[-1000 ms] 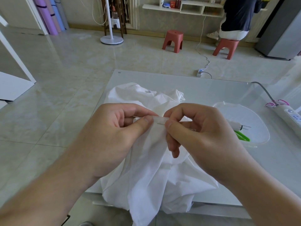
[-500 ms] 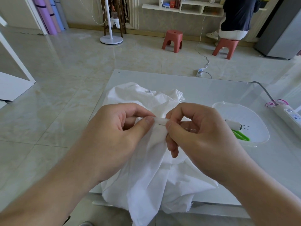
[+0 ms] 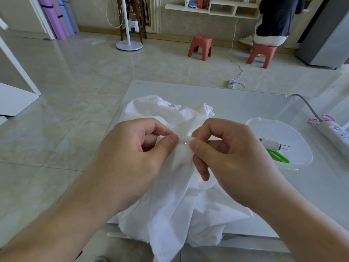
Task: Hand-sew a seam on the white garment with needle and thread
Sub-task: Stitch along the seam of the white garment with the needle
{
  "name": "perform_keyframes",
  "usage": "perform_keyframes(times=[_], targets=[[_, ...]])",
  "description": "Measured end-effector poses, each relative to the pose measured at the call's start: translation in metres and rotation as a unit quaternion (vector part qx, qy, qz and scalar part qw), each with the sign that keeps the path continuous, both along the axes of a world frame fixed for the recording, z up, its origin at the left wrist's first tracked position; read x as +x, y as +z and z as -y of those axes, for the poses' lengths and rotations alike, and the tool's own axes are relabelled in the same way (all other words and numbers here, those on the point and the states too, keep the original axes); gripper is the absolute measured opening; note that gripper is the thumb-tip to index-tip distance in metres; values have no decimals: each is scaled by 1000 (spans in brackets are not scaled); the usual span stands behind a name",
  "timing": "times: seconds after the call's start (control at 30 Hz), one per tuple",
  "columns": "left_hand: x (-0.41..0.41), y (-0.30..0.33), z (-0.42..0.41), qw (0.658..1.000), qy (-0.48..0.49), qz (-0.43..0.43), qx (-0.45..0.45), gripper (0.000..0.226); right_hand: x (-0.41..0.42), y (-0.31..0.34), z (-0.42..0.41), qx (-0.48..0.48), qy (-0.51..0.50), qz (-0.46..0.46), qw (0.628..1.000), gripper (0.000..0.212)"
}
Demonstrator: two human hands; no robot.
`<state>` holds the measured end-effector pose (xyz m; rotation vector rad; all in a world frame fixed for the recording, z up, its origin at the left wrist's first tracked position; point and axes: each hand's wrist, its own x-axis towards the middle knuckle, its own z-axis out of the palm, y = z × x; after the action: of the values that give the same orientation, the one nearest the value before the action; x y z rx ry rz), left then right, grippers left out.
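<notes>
On the glass table (image 3: 236, 103), your left hand (image 3: 132, 157) & right hand (image 3: 232, 157) both pinch the white shirt (image 3: 175, 205). Needle (image 3: 186, 143) lies sideways btw thumbs, tip toward left.

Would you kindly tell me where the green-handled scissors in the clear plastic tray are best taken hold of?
Probably by the green handle loops, coming from the near right side with the right hand: the loops lie exposed towards the tray's front rim, while the blades are hidden under the white thread spool.
</notes>
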<state>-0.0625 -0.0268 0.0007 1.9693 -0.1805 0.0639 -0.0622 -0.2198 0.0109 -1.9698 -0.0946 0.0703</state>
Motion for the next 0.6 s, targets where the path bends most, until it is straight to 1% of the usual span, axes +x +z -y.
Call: perform_keyframes(times=[0.3,0.47,0.6], targets=[[0,1,1,1000,4,-21,4,14,6,-7,6,65,23,4,998,23],[-1,3,2,1000,3,-27,6,11,10,-9,8,132,33,-12,991,21],[2,0,0,998,-9,-45,-31,14,12,-10,7,188,44,-31,981,23]])
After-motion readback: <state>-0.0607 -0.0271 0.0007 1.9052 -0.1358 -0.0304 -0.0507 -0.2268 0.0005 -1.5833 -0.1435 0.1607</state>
